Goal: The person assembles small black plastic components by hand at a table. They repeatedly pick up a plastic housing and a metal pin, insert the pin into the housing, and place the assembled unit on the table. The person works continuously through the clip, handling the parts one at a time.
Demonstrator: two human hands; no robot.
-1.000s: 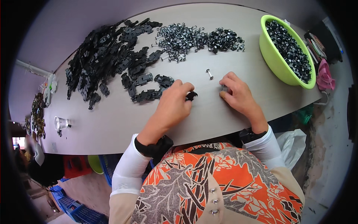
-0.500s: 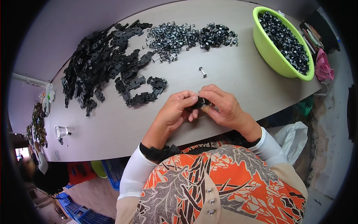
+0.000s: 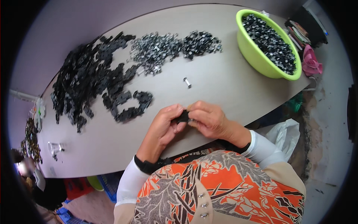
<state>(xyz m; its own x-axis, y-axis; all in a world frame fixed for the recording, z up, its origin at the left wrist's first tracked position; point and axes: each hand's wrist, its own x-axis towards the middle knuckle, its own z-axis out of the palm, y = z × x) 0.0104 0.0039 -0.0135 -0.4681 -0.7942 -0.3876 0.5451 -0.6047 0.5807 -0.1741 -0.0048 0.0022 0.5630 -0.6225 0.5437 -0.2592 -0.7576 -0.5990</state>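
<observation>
Near the front edge of the table, my left hand grips a black plastic toy car chassis between thumb and fingers. My right hand is closed at the right end of the same chassis, fingertips pressed on it. A small silver bit shows by those fingertips; whether it is a wheel axle is too blurred to tell. Beyond my hands lies a single wheel axle, a silver rod with black wheels at its ends. Several loose chassis lie to the left of my hands.
A large heap of black chassis covers the table's left side. Piles of wheel axles lie at the back. A green basin full of wheel parts stands back right. A clear cup is far left, near another person.
My view has shifted, so the table things appear lower and further left. My hands stay together on the chassis, which has turned a little between my fingers.
</observation>
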